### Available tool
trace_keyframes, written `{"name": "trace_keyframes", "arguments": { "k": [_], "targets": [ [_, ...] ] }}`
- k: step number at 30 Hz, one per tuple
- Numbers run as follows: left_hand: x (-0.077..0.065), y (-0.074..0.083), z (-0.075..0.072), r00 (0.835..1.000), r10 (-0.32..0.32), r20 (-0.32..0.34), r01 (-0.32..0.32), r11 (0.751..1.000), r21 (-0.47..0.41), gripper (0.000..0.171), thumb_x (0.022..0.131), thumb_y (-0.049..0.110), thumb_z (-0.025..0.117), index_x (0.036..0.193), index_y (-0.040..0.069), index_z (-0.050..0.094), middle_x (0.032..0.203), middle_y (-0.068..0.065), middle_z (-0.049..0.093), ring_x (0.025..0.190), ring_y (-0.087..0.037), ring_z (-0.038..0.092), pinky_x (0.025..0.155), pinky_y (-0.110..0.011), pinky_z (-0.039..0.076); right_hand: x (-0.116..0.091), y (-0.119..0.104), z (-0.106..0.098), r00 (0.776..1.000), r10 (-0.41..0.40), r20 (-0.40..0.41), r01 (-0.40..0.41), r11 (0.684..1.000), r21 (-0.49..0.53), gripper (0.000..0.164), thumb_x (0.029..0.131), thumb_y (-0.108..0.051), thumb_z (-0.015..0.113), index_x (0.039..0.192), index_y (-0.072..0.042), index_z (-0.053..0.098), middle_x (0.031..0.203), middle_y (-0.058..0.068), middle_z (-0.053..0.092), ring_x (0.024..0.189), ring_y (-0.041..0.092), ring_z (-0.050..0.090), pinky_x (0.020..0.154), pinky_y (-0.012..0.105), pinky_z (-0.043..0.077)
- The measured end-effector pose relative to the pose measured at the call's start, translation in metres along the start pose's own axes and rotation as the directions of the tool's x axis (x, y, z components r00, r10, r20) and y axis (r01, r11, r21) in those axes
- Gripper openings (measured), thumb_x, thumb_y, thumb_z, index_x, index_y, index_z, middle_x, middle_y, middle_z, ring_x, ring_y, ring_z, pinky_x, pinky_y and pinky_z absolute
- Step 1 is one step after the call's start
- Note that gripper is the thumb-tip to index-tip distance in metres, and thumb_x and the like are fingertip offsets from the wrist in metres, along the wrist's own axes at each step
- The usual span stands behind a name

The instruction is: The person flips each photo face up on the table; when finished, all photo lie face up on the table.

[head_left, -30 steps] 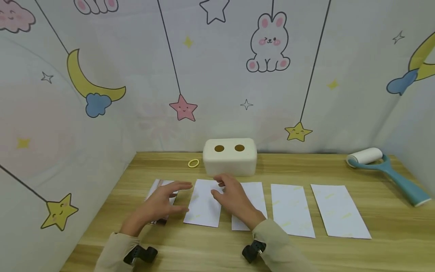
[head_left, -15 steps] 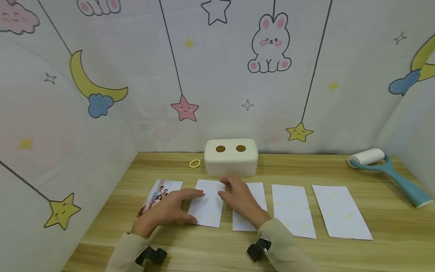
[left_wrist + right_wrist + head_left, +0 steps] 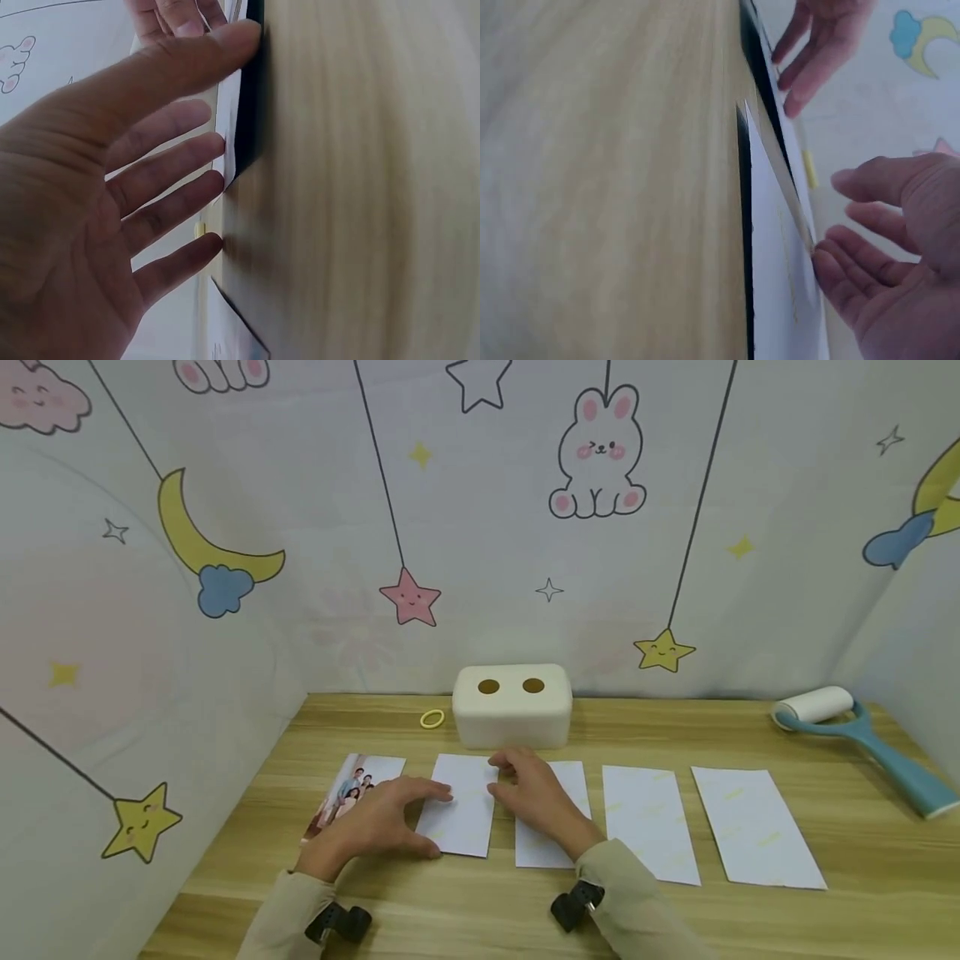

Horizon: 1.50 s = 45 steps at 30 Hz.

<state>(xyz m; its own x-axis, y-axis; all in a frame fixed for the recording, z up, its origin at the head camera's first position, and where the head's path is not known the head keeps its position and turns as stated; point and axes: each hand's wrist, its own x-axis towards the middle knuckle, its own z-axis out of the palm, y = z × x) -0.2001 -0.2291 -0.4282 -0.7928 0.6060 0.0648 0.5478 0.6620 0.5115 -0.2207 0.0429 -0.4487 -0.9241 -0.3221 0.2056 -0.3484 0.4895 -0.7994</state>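
Note:
A white photo-sized card lies on the wooden table between my hands. My left hand is at its left side, fingers extended and thumb at the near left corner. In the left wrist view, the thumb and straight fingertips come right to the edge of the card. My right hand reaches over another white card, loosely bent fingers near the first card's right edge; neither hand grips anything. A printed group photo lies face up at far left, partly hidden by the left hand.
Two more white cards with faint yellow marks, one beside the other, lie to the right. Behind stand a cream box with two holes and a small yellow ring. A blue-handled lint roller lies at the back right.
My left hand has moved right, off the photo and over to the white card's left side, uncovering more of the photo. The right hand has shifted slightly right.

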Motion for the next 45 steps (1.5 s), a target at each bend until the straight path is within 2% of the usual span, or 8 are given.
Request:
{"name": "trace_keyframes", "arguments": {
  "k": [8, 13, 19, 24, 30, 38, 41, 45],
  "targets": [
    [0.002, -0.004, 0.001, 0.996, -0.094, -0.013, 0.091, 0.983, -0.159, 0.056, 0.082, 0.04, 0.092, 0.131, 0.018, 0.077, 0.136, 0.007, 0.07, 0.132, -0.025, 0.06, 0.113, -0.052, 0.043, 0.0, 0.005, -0.014, 0.991, -0.016, 0.134, 0.023, 0.999, -0.048, 0.038, 0.092, -0.005, 0.081, 0.127, 0.0, 0.069, 0.122, 0.011, 0.065, 0.112, 0.031, 0.065, 0.098, 0.047, 0.054],
    [0.003, -0.005, 0.001, 0.994, -0.107, -0.016, 0.102, 0.973, -0.207, 0.049, 0.086, 0.04, 0.088, 0.129, 0.018, 0.078, 0.136, 0.007, 0.07, 0.132, -0.024, 0.06, 0.112, -0.052, 0.044, 0.001, 0.009, -0.023, 0.974, -0.09, 0.208, 0.112, 0.989, -0.099, 0.044, 0.087, -0.003, 0.081, 0.129, -0.001, 0.068, 0.127, 0.012, 0.065, 0.114, 0.031, 0.064, 0.1, 0.046, 0.052],
    [0.005, -0.008, 0.001, 0.994, -0.104, -0.014, 0.097, 0.965, -0.243, 0.046, 0.089, 0.039, 0.085, 0.129, 0.018, 0.078, 0.136, 0.006, 0.071, 0.132, -0.023, 0.06, 0.112, -0.052, 0.044, 0.003, 0.011, -0.027, 0.958, -0.136, 0.252, 0.17, 0.979, -0.116, 0.058, 0.081, -0.012, 0.092, 0.133, 0.0, 0.068, 0.129, 0.011, 0.064, 0.118, 0.03, 0.062, 0.104, 0.044, 0.05],
    [0.006, -0.009, 0.001, 0.996, -0.083, -0.012, 0.078, 0.967, -0.243, 0.049, 0.085, 0.036, 0.09, 0.129, 0.02, 0.077, 0.137, 0.006, 0.07, 0.134, -0.024, 0.059, 0.114, -0.051, 0.042, 0.003, 0.011, -0.028, 0.962, -0.125, 0.243, 0.153, 0.983, -0.102, 0.058, 0.082, -0.014, 0.094, 0.132, 0.001, 0.068, 0.127, 0.011, 0.064, 0.115, 0.031, 0.063, 0.102, 0.044, 0.051],
    [0.007, -0.009, 0.002, 1.0, -0.025, -0.001, 0.024, 0.97, -0.24, 0.057, 0.08, 0.031, 0.096, 0.13, 0.014, 0.075, 0.14, -0.003, 0.067, 0.135, -0.031, 0.057, 0.114, -0.049, 0.042, 0.004, 0.011, -0.024, 0.97, -0.112, 0.215, 0.124, 0.991, -0.043, 0.055, 0.084, -0.014, 0.092, 0.131, 0.001, 0.068, 0.121, 0.011, 0.065, 0.109, 0.028, 0.065, 0.097, 0.041, 0.054],
    [0.005, -0.007, 0.003, 1.0, 0.003, -0.03, -0.008, 0.984, -0.176, 0.058, 0.075, 0.03, 0.098, 0.127, 0.013, 0.077, 0.138, -0.004, 0.068, 0.133, -0.032, 0.057, 0.111, -0.046, 0.044, 0.007, 0.004, -0.016, 0.992, -0.057, 0.115, 0.056, 0.998, 0.011, 0.064, 0.079, -0.01, 0.096, 0.132, 0.006, 0.064, 0.111, 0.011, 0.064, 0.098, 0.024, 0.066, 0.088, 0.037, 0.056],
    [0.002, -0.007, 0.004, 0.999, 0.009, -0.035, -0.014, 0.985, -0.17, 0.057, 0.075, 0.031, 0.098, 0.125, 0.013, 0.078, 0.138, -0.005, 0.068, 0.133, -0.033, 0.058, 0.109, -0.045, 0.046, 0.006, 0.002, -0.013, 0.996, -0.028, 0.087, 0.024, 0.999, 0.049, 0.06, 0.078, -0.009, 0.096, 0.126, 0.006, 0.064, 0.109, 0.011, 0.066, 0.095, 0.023, 0.067, 0.087, 0.036, 0.057],
    [0.0, -0.008, 0.006, 0.999, 0.007, -0.033, -0.013, 0.982, -0.188, 0.051, 0.076, 0.03, 0.097, 0.122, 0.014, 0.079, 0.138, -0.005, 0.067, 0.133, -0.033, 0.058, 0.109, -0.044, 0.046, 0.004, 0.001, -0.009, 0.997, 0.032, 0.069, -0.037, 0.997, 0.074, 0.048, 0.079, -0.011, 0.096, 0.115, 0.0, 0.066, 0.103, 0.007, 0.068, 0.091, 0.018, 0.067, 0.084, 0.033, 0.056]
  ]
}}
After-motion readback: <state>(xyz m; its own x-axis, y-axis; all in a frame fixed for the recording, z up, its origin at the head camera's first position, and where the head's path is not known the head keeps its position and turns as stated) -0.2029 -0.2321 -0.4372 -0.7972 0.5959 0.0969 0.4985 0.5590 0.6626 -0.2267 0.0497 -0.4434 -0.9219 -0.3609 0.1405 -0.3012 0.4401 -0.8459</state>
